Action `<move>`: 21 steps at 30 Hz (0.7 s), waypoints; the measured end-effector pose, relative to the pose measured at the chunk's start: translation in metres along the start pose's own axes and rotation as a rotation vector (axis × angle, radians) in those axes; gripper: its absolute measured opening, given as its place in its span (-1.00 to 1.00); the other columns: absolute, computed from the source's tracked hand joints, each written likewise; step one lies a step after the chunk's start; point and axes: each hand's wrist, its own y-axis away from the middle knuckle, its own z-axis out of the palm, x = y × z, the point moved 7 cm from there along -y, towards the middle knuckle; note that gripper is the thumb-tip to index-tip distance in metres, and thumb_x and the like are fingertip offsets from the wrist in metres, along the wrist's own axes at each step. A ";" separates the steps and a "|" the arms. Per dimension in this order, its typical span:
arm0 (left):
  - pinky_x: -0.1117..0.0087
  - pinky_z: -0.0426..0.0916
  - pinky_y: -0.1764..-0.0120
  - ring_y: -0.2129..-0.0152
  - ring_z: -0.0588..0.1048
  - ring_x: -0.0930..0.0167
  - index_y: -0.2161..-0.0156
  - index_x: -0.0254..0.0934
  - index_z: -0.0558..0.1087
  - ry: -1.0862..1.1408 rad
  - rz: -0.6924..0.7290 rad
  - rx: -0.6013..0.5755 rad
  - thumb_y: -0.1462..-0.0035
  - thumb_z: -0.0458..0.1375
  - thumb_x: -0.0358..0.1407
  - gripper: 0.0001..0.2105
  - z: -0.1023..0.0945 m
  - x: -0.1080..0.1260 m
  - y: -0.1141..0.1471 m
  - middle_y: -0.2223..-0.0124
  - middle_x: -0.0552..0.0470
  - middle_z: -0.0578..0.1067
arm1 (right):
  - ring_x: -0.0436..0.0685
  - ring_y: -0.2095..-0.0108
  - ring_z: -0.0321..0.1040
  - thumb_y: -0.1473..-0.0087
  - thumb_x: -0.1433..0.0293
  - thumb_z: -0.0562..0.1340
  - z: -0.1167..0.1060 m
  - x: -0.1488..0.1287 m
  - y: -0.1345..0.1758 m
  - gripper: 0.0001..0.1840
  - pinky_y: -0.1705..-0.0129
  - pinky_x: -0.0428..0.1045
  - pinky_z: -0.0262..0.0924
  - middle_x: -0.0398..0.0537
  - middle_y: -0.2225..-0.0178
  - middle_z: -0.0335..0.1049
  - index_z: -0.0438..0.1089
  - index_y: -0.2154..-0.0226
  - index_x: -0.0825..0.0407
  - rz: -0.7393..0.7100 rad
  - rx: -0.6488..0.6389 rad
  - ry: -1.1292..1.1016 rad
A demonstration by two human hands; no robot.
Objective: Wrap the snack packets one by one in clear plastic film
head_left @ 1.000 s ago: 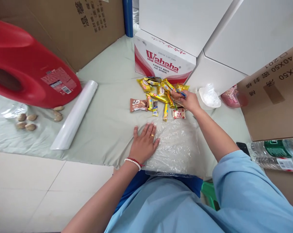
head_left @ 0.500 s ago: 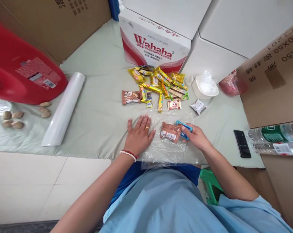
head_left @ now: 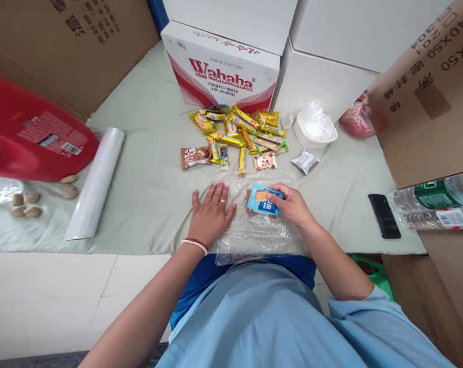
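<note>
My right hand (head_left: pixel 293 203) pinches a blue snack packet (head_left: pixel 265 200) by its right side. The packet lies over a brown snack packet (head_left: pixel 250 204), which is mostly hidden under it. Both are on a crinkled clear plastic sheet (head_left: pixel 262 232) at the table's front edge. My left hand (head_left: pixel 210 214) rests flat with fingers spread, at the left side of the sheet. Beyond the hands is a heap of yellow snack packets (head_left: pixel 227 139), with a brown wafer packet (head_left: pixel 195 157) at its left and a red-and-white packet (head_left: pixel 265 162) at its right.
A roll of plastic film (head_left: pixel 97 184) and a red jug (head_left: pixel 40 133) stand left, near several brown nuts (head_left: pixel 32 211). Behind is a Wahaba carton (head_left: pixel 220 71). Rightward are a white bowl (head_left: pixel 311 135), a silvery packet (head_left: pixel 305 161), a phone (head_left: pixel 384 216) and plastic bottles (head_left: pixel 434 197).
My right hand has moved the blue packet left, over the brown packet, and its printed front now shows. My left hand stays flat. The camera view has shifted slightly.
</note>
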 end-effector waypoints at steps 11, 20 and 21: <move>-0.29 -0.31 -0.46 -0.47 0.14 0.14 -0.49 -0.31 0.13 0.006 -0.006 -0.001 -0.49 -0.19 -0.05 -0.39 0.000 0.000 0.000 -0.52 -0.21 0.13 | 0.25 0.10 0.32 -0.40 0.23 0.22 0.009 -0.036 0.023 -0.78 0.02 0.16 0.21 0.05 0.12 0.54 0.56 0.15 -0.04 -0.807 -0.086 0.936; -0.31 -0.31 -0.45 -0.47 0.13 0.12 -0.49 -0.32 0.14 0.034 -0.006 -0.006 -0.48 -0.16 -0.07 -0.39 -0.001 0.000 0.000 -0.52 -0.22 0.13 | 0.38 -0.20 0.19 -0.15 -0.05 0.43 0.017 -0.020 0.005 -0.31 -0.27 0.27 0.14 0.17 -0.20 0.36 0.43 -0.19 -0.04 -0.647 -0.194 0.961; -0.31 -0.31 -0.45 -0.47 0.13 0.12 -0.49 -0.32 0.14 0.035 -0.006 -0.008 -0.48 -0.16 -0.07 -0.39 -0.001 0.000 0.000 -0.52 -0.22 0.13 | 0.41 -0.25 0.16 -0.10 -0.06 0.45 0.021 -0.019 0.002 -0.16 -0.29 0.29 0.12 0.20 -0.25 0.32 0.33 -0.29 -0.03 -0.616 -0.219 0.988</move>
